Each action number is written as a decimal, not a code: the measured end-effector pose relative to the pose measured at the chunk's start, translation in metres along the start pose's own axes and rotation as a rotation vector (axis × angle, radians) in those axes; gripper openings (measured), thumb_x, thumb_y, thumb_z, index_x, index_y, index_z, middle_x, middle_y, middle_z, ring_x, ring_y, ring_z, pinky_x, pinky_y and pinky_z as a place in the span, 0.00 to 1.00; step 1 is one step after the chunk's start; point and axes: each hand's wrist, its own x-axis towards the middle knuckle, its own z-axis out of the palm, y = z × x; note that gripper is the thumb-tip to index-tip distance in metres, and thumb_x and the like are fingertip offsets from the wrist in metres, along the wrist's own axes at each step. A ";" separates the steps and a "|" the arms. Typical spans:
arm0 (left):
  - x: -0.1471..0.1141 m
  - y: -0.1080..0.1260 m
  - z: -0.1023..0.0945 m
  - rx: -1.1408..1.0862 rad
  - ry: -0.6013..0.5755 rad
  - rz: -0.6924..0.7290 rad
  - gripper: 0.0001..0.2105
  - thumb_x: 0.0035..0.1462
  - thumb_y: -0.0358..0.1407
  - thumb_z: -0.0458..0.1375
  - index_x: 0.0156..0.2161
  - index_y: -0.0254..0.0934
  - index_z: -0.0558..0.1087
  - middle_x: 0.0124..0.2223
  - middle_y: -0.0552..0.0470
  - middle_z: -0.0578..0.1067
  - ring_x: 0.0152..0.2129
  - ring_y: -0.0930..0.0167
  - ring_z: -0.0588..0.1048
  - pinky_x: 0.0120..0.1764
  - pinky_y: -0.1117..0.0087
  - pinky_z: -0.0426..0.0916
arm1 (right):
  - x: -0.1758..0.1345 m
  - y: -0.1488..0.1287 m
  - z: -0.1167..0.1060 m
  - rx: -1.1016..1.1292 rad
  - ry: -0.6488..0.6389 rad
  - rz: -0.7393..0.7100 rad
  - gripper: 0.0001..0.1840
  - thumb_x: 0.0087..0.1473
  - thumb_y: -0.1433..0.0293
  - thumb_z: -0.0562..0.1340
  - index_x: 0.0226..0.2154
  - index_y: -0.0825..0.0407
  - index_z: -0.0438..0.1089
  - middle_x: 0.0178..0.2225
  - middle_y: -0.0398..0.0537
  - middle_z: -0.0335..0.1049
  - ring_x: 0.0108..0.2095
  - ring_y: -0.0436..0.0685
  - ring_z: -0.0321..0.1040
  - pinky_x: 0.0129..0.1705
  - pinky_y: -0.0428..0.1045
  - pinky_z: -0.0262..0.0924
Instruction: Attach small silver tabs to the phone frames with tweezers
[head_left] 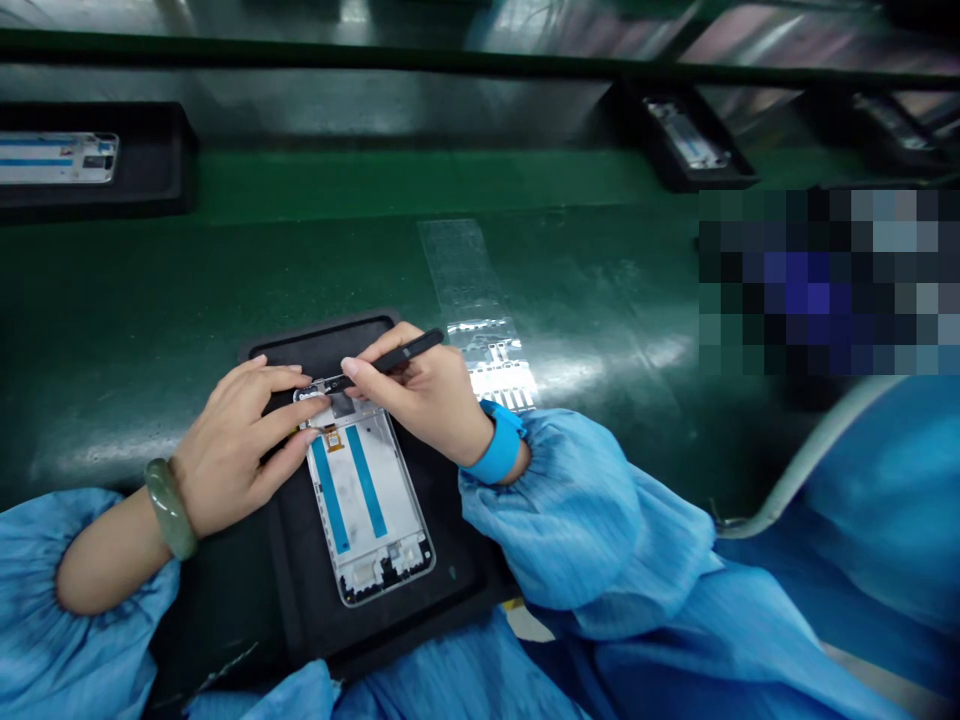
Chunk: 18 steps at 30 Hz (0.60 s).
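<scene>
A phone mid-frame lies face down in a black foam tray, with two blue adhesive strips on its pale metal back and an orange flex cable near the upper part. My left hand rests at the phone's upper left edge, its fingers stretched out and touching the frame. In my right hand a slim black pen-like tool is held between thumb and fingers. The tool slants down to the left, its lower end at the top of the phone. My fingers partly cover that spot, so the exact contact cannot be seen.
A clear plastic sheet with white pieces lies on the green surface beyond my right hand. Along the back, black trays hold more phone frames. A co-worker's blue sleeve is at right.
</scene>
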 end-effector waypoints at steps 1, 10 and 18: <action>0.000 0.001 0.000 0.005 -0.006 0.000 0.14 0.57 0.32 0.53 0.50 0.36 0.67 0.49 0.44 0.67 0.50 0.64 0.65 0.57 0.50 0.55 | 0.000 0.000 0.000 -0.013 0.000 -0.005 0.10 0.50 0.63 0.63 0.27 0.51 0.66 0.22 0.40 0.71 0.23 0.49 0.72 0.25 0.44 0.64; 0.002 0.008 0.000 0.032 -0.008 -0.062 0.14 0.58 0.32 0.52 0.50 0.37 0.67 0.49 0.45 0.67 0.51 0.65 0.65 0.58 0.51 0.54 | 0.001 -0.002 -0.002 0.196 0.033 0.072 0.11 0.49 0.63 0.64 0.30 0.52 0.64 0.25 0.40 0.69 0.25 0.49 0.72 0.28 0.44 0.69; 0.001 0.008 0.005 0.009 0.027 -0.065 0.15 0.57 0.33 0.52 0.50 0.37 0.67 0.48 0.45 0.68 0.51 0.64 0.66 0.58 0.51 0.54 | 0.025 -0.006 0.001 0.473 -0.076 0.091 0.15 0.46 0.63 0.66 0.31 0.51 0.60 0.31 0.41 0.68 0.32 0.48 0.70 0.37 0.48 0.71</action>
